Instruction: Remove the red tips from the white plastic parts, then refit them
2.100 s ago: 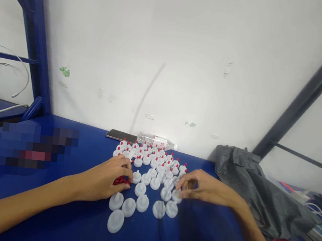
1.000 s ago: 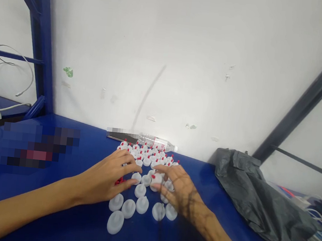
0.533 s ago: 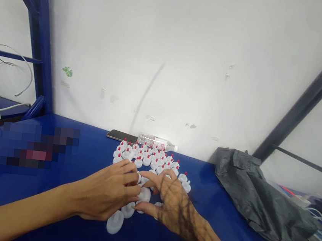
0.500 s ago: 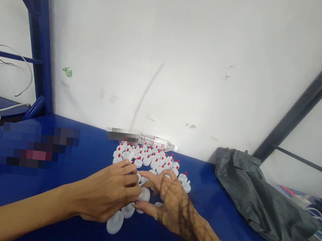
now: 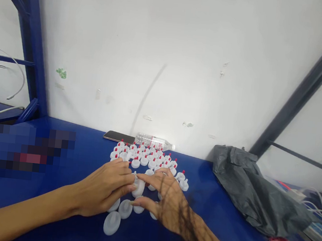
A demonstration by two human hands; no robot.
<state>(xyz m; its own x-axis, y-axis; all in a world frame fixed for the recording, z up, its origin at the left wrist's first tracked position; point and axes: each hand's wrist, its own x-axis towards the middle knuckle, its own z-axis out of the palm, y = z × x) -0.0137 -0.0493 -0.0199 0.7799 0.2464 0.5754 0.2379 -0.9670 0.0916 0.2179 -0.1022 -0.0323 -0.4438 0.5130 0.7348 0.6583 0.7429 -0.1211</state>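
Observation:
Several white plastic caps stand in rows on the blue table (image 5: 88, 155). The far rows (image 5: 142, 157) carry red tips; the near ones (image 5: 125, 208) are plain white. My left hand (image 5: 104, 189) and my right hand (image 5: 167, 199) meet over the middle of the group. Both pinch one white cap (image 5: 139, 187) between their fingertips. Red bits that lay under my left palm are hidden. One plain cap (image 5: 111, 222) lies nearest to me.
A phone (image 5: 119, 137) and a lying water bottle (image 5: 153, 141) rest against the white wall. A crumpled grey plastic bag (image 5: 251, 191) sits at the right, with cables (image 5: 314, 198) beyond it. Blue rack posts (image 5: 28, 41) stand at the left.
My right hand has moved left from the right side of the caps to meet my left hand, and both fingertips have closed on one white cap. The view shifted slightly.

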